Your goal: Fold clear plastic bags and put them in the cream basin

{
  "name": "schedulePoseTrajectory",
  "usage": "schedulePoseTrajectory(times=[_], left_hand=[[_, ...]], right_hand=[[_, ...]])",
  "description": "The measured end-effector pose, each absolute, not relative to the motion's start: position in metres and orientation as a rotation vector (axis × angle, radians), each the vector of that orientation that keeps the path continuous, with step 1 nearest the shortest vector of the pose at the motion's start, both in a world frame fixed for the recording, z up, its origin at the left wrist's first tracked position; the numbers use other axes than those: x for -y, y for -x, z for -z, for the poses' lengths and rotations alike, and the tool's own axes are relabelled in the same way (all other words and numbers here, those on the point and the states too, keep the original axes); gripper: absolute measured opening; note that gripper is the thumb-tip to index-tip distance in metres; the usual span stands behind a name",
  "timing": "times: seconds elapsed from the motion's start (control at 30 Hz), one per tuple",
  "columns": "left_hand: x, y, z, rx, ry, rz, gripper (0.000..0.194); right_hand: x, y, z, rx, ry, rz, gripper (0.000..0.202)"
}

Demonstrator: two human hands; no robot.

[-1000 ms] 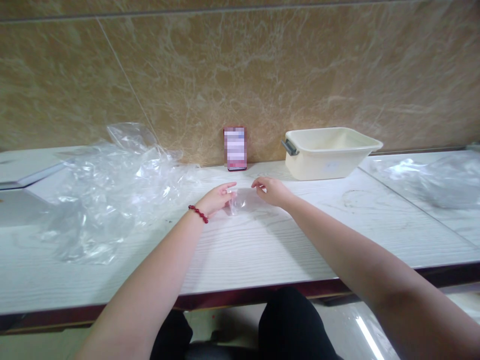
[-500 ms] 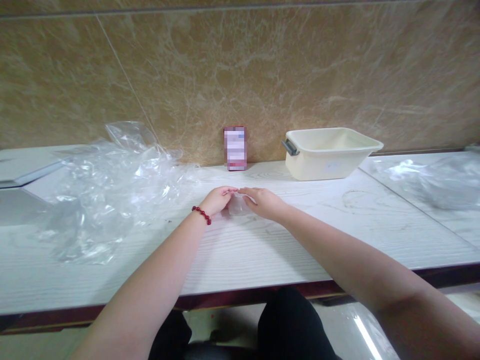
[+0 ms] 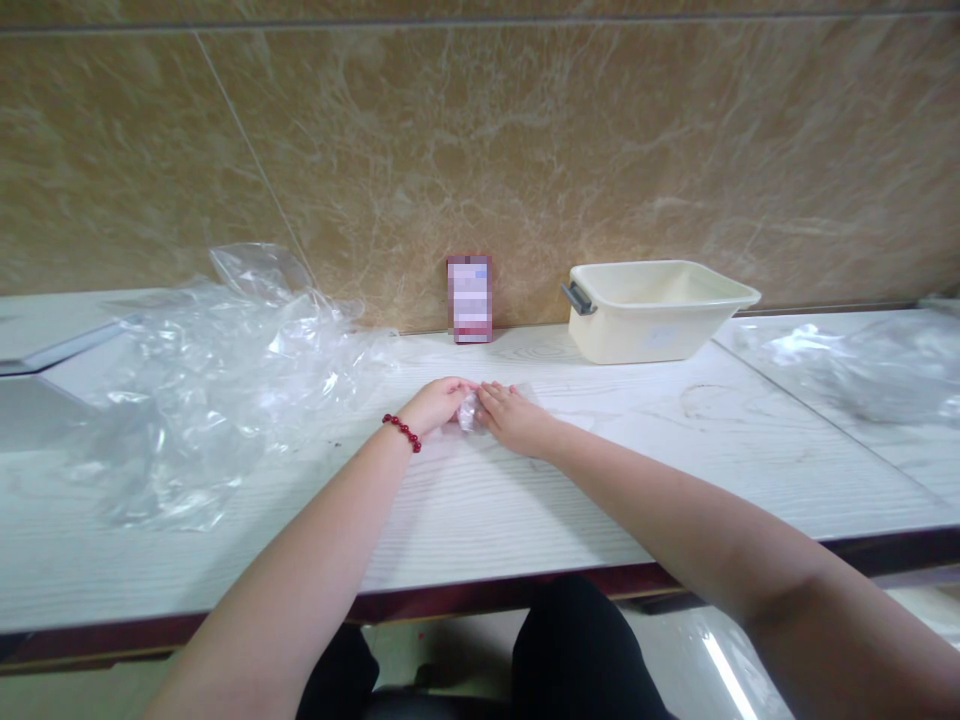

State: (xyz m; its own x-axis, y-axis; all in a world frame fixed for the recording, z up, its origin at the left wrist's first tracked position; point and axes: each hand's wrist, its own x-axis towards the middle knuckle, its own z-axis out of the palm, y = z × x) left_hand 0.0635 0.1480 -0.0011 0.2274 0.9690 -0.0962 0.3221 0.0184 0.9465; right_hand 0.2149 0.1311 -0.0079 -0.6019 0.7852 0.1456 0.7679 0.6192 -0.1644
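A small piece of crumpled clear plastic, which looks like a bag, lies on the white wood-grain table between my hands. My left hand, with a red bead bracelet at the wrist, pinches its left side with the fingers curled. Fingers stretched out, my right hand lies flat over the plastic's right part, and a bit of film shows past its far side. The fingertips of both hands nearly meet. Part of the plastic is hidden under them.
To the left spreads a large heap of clear plastic bags, beside a white box-like object. A phone-like item with a blurred front leans on the wall. A cream tub with a grey handle stands back right. More clear plastic lies far right.
My right hand has flattened and come down over the plastic, slightly nearer to me. The plastic looks more crumpled now. My left hand has stayed nearly in place.
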Motion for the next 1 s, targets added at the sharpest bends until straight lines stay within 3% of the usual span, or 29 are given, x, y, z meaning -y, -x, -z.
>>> schedulePoseTrajectory(times=[0.5,1.0], left_hand=[[-0.138,-0.058,-0.012,-1.337,-1.611,-0.560,0.065],[-0.133,-0.056,-0.018,-1.308,-1.659,-0.514,0.071]], right_hand=[[-0.138,-0.235,-0.001,2.665,1.570,-0.273,0.057],[-0.152,-0.263,-0.014,2.638,1.924,-0.426,0.082]])
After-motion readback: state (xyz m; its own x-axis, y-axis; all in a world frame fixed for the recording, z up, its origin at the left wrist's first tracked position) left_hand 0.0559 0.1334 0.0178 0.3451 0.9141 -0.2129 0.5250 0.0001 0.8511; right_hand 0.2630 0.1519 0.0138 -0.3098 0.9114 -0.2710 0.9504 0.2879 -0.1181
